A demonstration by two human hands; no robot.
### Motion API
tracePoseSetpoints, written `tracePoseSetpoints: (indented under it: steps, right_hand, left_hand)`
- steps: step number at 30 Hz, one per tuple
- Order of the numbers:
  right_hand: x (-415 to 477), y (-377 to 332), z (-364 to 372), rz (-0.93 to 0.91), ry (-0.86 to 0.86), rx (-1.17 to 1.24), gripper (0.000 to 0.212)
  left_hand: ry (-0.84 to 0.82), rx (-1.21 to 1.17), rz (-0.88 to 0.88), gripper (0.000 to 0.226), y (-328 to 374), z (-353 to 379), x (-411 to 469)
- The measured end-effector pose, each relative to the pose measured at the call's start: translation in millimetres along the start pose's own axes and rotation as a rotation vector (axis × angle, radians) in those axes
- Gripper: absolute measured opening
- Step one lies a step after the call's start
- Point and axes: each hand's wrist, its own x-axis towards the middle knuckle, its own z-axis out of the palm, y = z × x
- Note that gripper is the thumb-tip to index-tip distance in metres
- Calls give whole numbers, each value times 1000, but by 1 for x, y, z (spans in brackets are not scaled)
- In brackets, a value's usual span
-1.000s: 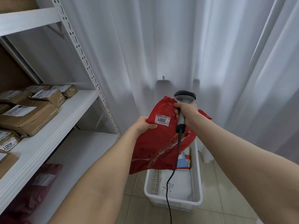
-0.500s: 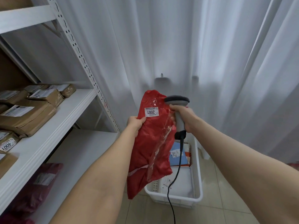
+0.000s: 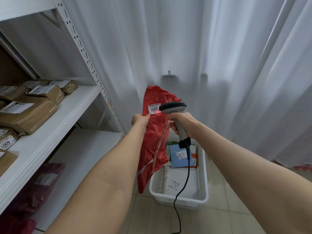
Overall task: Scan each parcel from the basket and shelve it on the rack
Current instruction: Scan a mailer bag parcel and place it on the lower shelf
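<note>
Two hands are raised before a white curtain (image 3: 219, 48). The left hand (image 3: 140, 121) pinches the left edge of a red parcel (image 3: 153, 141), fingers clamped on the plastic, so the parcel hangs upright over the basket (image 3: 204, 183). The right hand (image 3: 184, 122) has its fingers wrapped round the scanner (image 3: 173, 107), whose head faces the label (image 3: 154, 108) reading 2001; a red spot glows there. A blue parcel (image 3: 179, 156) lies in the basket. Brown parcels (image 3: 28, 114) sit on the rack (image 3: 55, 122) at left.
</note>
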Motion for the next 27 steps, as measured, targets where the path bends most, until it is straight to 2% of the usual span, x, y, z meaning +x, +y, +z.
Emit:
tracePoseSetpoints:
  steps: [5,11,27]
  right_hand:
    - [-3,-2,1,5,-32,-16,6]
    - [-3,-4,7,-3,-27,-22,9]
    - [-11,-9,21,-2,-57,-33,15]
  left_hand:
    - [15,8,0,49,-1,-4,4]
    - [13,8,4,53,-2,-9,9]
    - [29,12,-9,48,-10,-23,16]
